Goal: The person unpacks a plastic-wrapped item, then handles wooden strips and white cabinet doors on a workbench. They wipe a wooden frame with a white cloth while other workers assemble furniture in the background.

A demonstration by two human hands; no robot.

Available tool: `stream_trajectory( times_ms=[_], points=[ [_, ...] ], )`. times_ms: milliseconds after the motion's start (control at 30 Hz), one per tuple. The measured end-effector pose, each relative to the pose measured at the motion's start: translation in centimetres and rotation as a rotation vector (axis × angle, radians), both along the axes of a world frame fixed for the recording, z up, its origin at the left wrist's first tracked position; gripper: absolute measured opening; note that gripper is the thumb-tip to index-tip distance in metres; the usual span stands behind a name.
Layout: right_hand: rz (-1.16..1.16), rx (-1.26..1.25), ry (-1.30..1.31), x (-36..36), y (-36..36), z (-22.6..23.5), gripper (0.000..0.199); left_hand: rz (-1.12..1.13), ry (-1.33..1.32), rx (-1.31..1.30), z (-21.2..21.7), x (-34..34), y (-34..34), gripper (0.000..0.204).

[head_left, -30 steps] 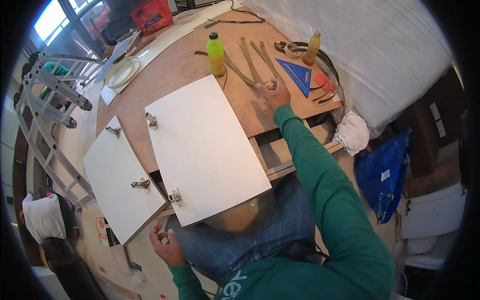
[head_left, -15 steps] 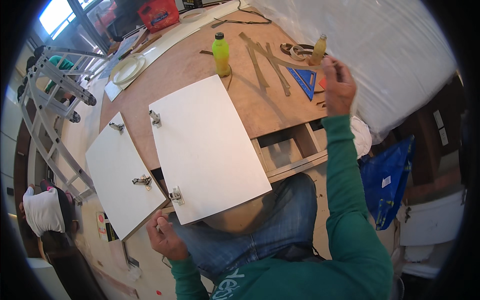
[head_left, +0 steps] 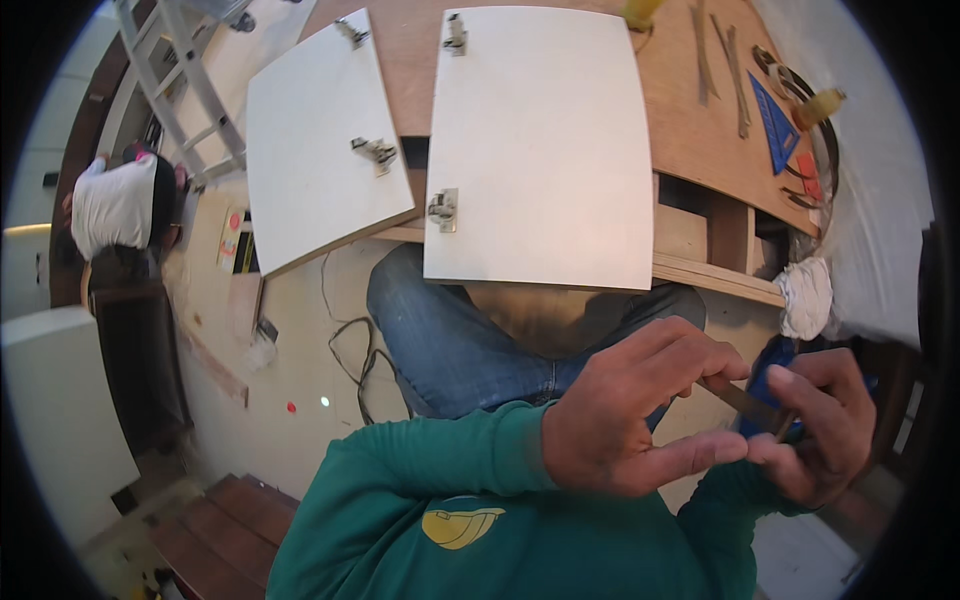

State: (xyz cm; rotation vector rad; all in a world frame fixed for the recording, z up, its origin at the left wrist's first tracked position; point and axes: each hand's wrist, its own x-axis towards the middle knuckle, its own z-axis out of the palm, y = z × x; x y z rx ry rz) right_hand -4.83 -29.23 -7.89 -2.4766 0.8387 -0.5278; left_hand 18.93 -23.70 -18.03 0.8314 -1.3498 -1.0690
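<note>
A thin brown edging strip [head_left: 742, 402] is stretched between my two hands, low at the right, above my lap. My left hand [head_left: 640, 415] has its curled fingertips on the strip's near end, thumb reaching toward the other hand. My right hand [head_left: 825, 425] pinches the strip between thumb and fingers; part of it is hidden there. Beyond my knees lies a white door panel [head_left: 540, 150] with two metal hinges along its left edge. A second white panel [head_left: 315, 150], also hinged, lies tilted to its left. Neither hand touches the panels.
On the wooden worktop [head_left: 690, 130] are brown strips [head_left: 738, 85], a blue set square [head_left: 772, 120] and an amber bottle [head_left: 820, 106]. A white cloth [head_left: 803, 298] hangs at its corner. A ladder [head_left: 185, 80] and a crouching person [head_left: 120, 205] are at the left. A cable [head_left: 365, 355] lies on the floor.
My right hand has come back from the worktop with a brown strip, toward my body. My left hand has left the panel edge and met it. The view has tipped down and shifted.
</note>
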Motion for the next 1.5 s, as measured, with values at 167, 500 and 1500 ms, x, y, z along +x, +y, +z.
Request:
stream_trajectory(
  times_ms=[167, 500, 1500],
  points=[
    [-0.027, 0.124, 0.103, 5.4, -0.2, -3.6, 0.049, -0.040, 0.145, 0.435, -2.5, 2.5, 2.5, 0.041],
    [0.091, 0.186, 0.164, 10.7, 0.4, -8.2, 0.041, 0.096, 0.220, 0.637, -3.9, 4.8, 4.4, 0.029],
    [-0.018, 0.355, 0.260, 9.7, 1.5, -10.8, 0.057, 0.184, 0.377, 0.817, -7.8, 8.8, 5.3, 0.017]
  ],
)
